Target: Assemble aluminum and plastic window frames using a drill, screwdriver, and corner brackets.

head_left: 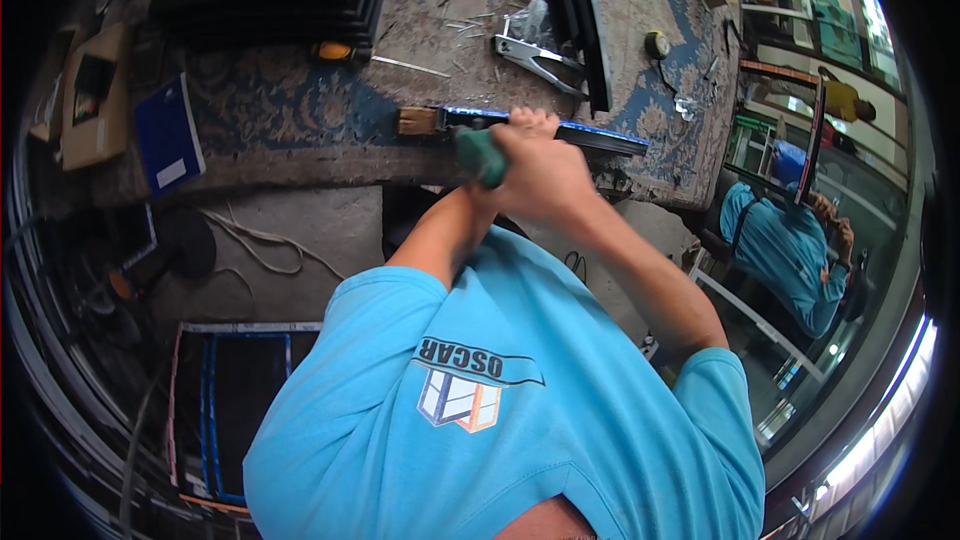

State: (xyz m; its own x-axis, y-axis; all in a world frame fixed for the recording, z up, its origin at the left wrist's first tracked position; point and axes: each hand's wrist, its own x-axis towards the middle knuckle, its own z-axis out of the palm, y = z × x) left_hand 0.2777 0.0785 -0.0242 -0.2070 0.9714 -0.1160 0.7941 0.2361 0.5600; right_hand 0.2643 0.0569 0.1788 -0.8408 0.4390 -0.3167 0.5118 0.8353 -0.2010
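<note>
A black profile bar (605,137) with a blue strip along it lies across the near part of the carpet-covered bench. My left hand (534,123) is closed over this bar, its wrist partly hidden under my other hand. A blurred green tool (482,158) is gripped in my right hand (550,178), which crosses above my left wrist. The hidden part of that tool keeps me from telling its kind. Beside the bar's left end sits a small wooden block (417,121).
Stacked black frames (270,30) stand far left, near a yellow tape measure (340,52), a blue notebook (170,135) and a cardboard box (95,100). Ahead lie a grey-and-black hand tool (540,62), long black profiles (575,20) and another tape measure (657,44). A person in turquoise (785,250) appears right.
</note>
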